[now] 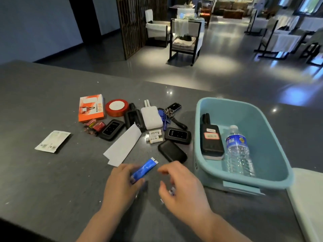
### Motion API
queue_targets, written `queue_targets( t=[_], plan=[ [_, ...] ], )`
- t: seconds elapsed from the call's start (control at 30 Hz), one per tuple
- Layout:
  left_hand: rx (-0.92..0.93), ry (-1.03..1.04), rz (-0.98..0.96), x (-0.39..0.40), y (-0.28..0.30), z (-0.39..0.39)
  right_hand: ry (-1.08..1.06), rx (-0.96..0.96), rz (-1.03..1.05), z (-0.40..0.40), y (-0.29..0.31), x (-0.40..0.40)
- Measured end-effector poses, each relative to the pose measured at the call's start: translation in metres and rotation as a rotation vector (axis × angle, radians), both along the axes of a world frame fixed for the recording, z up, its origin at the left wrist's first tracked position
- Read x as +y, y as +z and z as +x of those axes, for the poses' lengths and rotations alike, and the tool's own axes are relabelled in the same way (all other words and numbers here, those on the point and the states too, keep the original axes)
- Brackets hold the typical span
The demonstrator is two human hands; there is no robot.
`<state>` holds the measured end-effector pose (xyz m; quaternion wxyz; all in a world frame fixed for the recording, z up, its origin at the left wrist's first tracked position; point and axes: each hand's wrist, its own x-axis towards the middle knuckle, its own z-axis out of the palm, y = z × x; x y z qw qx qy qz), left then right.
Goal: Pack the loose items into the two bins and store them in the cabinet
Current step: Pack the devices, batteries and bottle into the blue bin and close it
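The blue packet (143, 169) sits pinched in the left hand (122, 182) just above the counter (43, 172), left of the teal bin (277, 137). The right hand (181, 186) curls around something small and blurred; I cannot tell what. A loose pinch could drop the packet short of the bin, among the black devices (172, 153).

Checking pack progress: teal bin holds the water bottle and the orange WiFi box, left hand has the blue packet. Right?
Not quite. In the head view the teal bin holds the water bottle and a black handheld device; the orange WiFi box lies on the counter. The left hand does hold the blue packet.
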<state>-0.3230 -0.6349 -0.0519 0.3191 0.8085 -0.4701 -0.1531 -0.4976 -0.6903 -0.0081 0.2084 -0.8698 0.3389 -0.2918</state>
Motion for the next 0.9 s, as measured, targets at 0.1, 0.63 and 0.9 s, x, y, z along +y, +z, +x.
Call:
queue_targets(
  t=[0.1,0.63,0.9],
  plan=[
    [-0.009,0.031,0.021,0.008,-0.012,-0.002,-0.04,0.146,0.208,-0.005,-0.034,0.005],
    [0.672,0.175,-0.089,-0.004,0.01,-0.015,-0.029,0.018,0.309,-0.023,-0.013,0.0],
    [0.636,-0.035,-0.414,-0.078,0.086,-0.052,-0.174,-0.372,0.091,-0.096,0.093,-0.062]
  ],
)
